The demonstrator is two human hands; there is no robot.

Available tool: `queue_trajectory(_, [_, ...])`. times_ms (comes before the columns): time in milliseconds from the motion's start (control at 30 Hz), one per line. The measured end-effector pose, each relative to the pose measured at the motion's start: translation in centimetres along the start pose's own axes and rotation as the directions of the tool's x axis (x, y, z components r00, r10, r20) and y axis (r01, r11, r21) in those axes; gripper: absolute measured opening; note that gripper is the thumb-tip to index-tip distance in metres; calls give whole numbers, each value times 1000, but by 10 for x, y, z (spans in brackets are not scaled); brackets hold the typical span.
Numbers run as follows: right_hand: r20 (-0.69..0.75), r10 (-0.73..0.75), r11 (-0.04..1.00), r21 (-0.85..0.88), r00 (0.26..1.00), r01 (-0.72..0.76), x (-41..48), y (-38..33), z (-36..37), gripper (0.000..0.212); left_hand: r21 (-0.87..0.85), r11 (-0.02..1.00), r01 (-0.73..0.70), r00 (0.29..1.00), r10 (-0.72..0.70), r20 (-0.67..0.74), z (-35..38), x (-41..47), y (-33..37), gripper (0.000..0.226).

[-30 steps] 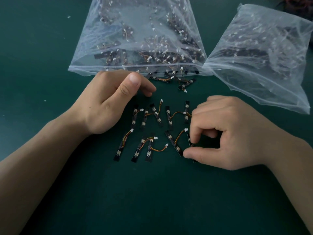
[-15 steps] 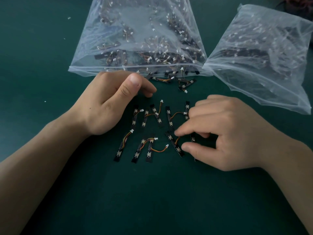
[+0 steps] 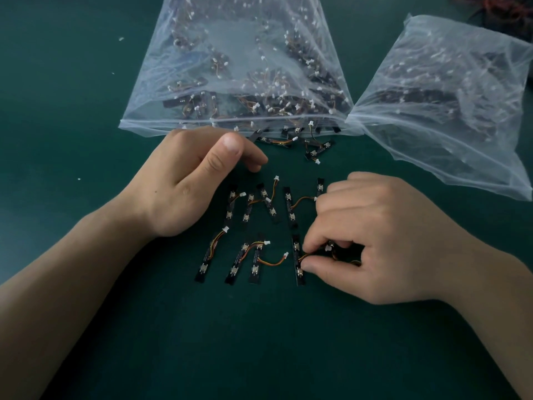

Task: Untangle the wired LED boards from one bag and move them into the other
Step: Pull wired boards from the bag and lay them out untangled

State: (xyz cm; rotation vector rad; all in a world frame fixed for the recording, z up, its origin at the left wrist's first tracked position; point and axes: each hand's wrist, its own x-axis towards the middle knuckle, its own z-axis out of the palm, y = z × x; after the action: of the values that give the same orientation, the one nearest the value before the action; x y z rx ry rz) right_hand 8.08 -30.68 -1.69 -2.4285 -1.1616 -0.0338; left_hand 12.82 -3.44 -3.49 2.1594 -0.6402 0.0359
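Note:
Several small black LED boards (image 3: 255, 235) with orange-yellow wires and white plugs lie in two rough rows on the green table. My right hand (image 3: 372, 238) pinches the wire of one upright LED board (image 3: 297, 259) at the right end of the near row. My left hand (image 3: 187, 180) rests at the left of the rows with fingers loosely curled, holding nothing. A clear bag (image 3: 239, 67) full of tangled boards lies behind, with a few spilled boards (image 3: 300, 142) at its mouth. A second clear bag (image 3: 450, 96) lies to the right.
The green table (image 3: 72, 96) carries a few white specks at the left. A dark heap of red-black wires (image 3: 507, 13) sits in the far right corner. Both forearms stretch in from the near edge.
My right hand has shifted left and nearer, and its fingertips now pinch the wire beside the rightmost near board, which has turned upright. My left hand has stayed still.

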Motion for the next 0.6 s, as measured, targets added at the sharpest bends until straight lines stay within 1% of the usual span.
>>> queue_trajectory(100, [-22, 53, 997, 61, 998, -51, -3, 6, -10, 11, 2, 1000, -5, 1000, 5, -2, 0, 0, 0, 56])
queue_trajectory(200, [0, 86, 996, 36, 996, -86, -8, 16, -20, 16, 7, 1000, -7, 1000, 7, -2, -1, 0, 1, 56])
queue_trajectory(300, [30, 85, 996, 24, 996, -86, -10, 18, -22, 24, 13, 1000, -12, 1000, 13, -5, 0, 0, 2, 57])
queue_trajectory(367, [20, 85, 996, 29, 996, -86, -10, 18, -20, 23, 15, 1000, -13, 1000, 13, -3, 0, 0, 1, 57])
queue_trajectory(433, [-29, 129, 991, 38, 991, -128, -10, 20, -17, 12, 12, 1000, -12, 1000, 12, -1, -1, 0, 1, 56])
queue_trajectory(500, [-121, 198, 980, 15, 973, -198, -9, 24, -16, 5, 10, 1000, -12, 1000, 12, 0, -1, 0, 0, 56])
queue_trajectory(567, [-182, 267, 963, 23, 946, -268, -8, 27, -13, 7, 10, 1000, -10, 1000, 10, 3, 0, 0, 0, 55])
queue_trajectory(600, [-188, 304, 952, 42, 934, -302, -8, 29, -11, 13, 8, 1000, -9, 1000, 9, 6, 0, 0, 0, 56])
